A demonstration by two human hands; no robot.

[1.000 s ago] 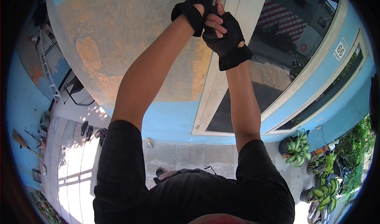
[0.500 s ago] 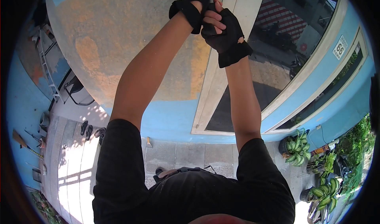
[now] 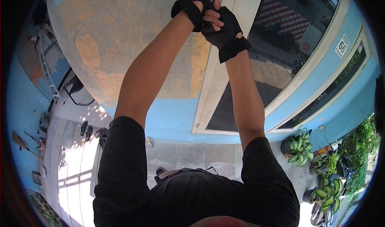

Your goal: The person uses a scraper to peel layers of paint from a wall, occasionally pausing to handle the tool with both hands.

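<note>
Both hands wear black fingerless gloves and are raised together at the top of the view, in front of the wall and beside the cream window frame. My left hand [image 3: 197, 1] is bent at the wrist, its fingers mostly hidden behind the glove. Touching it, my right hand [image 3: 218, 24] has its fingers curled closed; whatever lies between them cannot be made out. Behind them the wall [image 3: 140, 30] shows grey and orange patches above a light blue band. The window frame [image 3: 208, 78] runs down beside my right forearm.
A ladder [image 3: 47, 66] and a black chair [image 3: 76, 91] are at the left. Sandals [image 3: 86, 130] lie on the floor, and a scraper-like tool [image 3: 149, 142] is at the wall's foot. Potted plants [image 3: 300, 147] stand at the right, below a number plate [image 3: 342, 45].
Both hands have moved slightly up and to the left, still together. My right forearm has shifted left a little, and the view has shifted slightly.
</note>
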